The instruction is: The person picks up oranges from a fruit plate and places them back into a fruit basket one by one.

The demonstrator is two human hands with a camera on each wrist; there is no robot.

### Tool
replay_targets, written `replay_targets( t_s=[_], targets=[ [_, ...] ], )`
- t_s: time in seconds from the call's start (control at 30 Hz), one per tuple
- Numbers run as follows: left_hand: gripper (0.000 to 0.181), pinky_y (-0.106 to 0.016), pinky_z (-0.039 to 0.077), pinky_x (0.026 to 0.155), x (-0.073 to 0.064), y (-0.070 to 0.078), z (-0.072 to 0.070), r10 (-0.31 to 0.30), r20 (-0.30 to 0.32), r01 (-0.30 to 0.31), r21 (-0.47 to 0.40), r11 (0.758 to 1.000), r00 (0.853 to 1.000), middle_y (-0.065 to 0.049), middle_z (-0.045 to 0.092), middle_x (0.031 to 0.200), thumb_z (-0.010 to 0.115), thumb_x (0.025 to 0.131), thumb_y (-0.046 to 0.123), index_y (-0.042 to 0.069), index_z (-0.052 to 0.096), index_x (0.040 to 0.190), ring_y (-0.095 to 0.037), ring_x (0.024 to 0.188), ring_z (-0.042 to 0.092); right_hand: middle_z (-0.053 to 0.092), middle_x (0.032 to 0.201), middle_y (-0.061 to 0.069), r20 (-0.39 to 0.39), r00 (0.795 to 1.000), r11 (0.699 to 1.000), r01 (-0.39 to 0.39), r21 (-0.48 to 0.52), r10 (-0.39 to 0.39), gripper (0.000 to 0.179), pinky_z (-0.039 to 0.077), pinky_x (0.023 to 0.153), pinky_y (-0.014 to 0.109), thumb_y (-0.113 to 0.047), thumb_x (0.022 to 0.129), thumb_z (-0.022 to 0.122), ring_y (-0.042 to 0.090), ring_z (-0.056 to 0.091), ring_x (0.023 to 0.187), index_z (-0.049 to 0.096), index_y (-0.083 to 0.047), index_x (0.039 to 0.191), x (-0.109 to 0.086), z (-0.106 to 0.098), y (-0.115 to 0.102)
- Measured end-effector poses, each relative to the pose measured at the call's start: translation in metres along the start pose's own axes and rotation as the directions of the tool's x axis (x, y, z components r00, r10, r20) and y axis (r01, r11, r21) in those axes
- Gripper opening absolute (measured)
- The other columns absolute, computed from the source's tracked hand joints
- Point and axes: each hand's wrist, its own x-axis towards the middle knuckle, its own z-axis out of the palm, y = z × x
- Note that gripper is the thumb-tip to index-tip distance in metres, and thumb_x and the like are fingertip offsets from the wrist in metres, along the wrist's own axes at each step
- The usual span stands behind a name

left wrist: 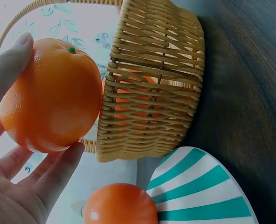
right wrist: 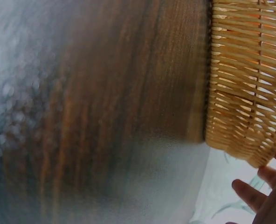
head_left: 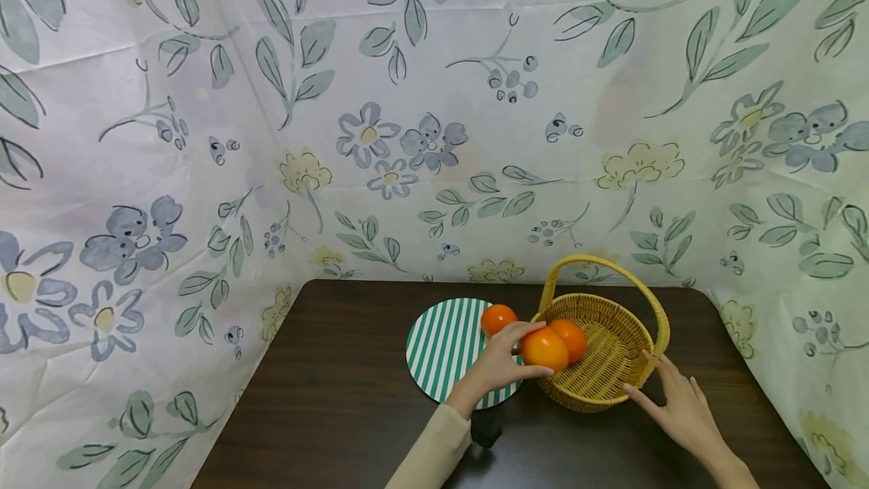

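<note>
Into the wicker basket (head_left: pixel 621 342) we look, and there's one fruit inside, the second orange (head_left: pixel 574 338), against the left wall, its colour glowing through the weave in the left wrist view. The held orange (head_left: pixel 545 350) is up at the basket's left rim, the left hand (head_left: pixel 504 359) grasping it, thumb on one side, fingers on the other! Over on the right, the right hand (head_left: pixel 682 406) has its fingers spread, tips touching the basket's right side near the foot of the handle. A third orange (head_left: pixel 498 318) sits at the right edge of the striped round mat (head_left: pixel 444 345) on the dark counter (head_left: pixel 326 398). The held orange is round, with no clear long axis; its green stem nub (left wrist: pixel 71 49) faces sideways relative to the upright basket. Glossy, bright, lightly dimpled skin on that one!
</note>
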Motion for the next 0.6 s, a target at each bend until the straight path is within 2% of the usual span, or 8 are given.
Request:
replay_targets(
  t_s=[0.13,0.37,0.6],
  targets=[
    [0.068,-0.026,0.050,0.085,0.0031,0.0014,0.0028,0.020,0.007,-0.020,0.025,0.999,1.000,0.007,0.045,0.133,0.071,0.076,0.046,0.032,0.044,0.137,-0.007,0.111,0.050,0.021,0.146,0.031,0.007,1.000,1.000,-0.002,0.001,0.002,0.078,0.009,0.097,0.073,-0.048,0.088,0.057,0.055,0.030,0.121,0.025,-0.007,0.146,-0.0001,-0.0004,-0.0009],
    [0.069,-0.022,0.049,0.085,0.0074,0.0057,0.0073,0.056,0.029,-0.057,0.031,0.998,0.998,0.007,0.048,0.129,0.071,0.077,0.045,0.032,0.043,0.138,-0.004,0.109,0.051,0.022,0.145,0.031,0.007,1.000,1.000,-0.004,0.004,0.004,0.078,0.010,0.096,0.073,-0.049,0.087,0.057,0.055,0.030,0.121,0.026,-0.008,0.146,-0.0011,-0.0008,-0.0004],
    [0.069,-0.025,0.050,0.086,0.0103,0.0067,0.0100,0.051,0.042,-0.052,0.019,0.998,0.998,0.008,0.048,0.127,0.072,0.076,0.044,0.030,0.044,0.137,-0.003,0.108,0.052,0.022,0.145,0.032,0.018,1.000,1.000,-0.010,0.000,0.010,0.080,0.011,0.096,0.073,-0.050,0.087,0.056,0.055,0.030,0.121,0.025,-0.007,0.146,-0.0011,-0.0015,-0.0012]
  ],
)
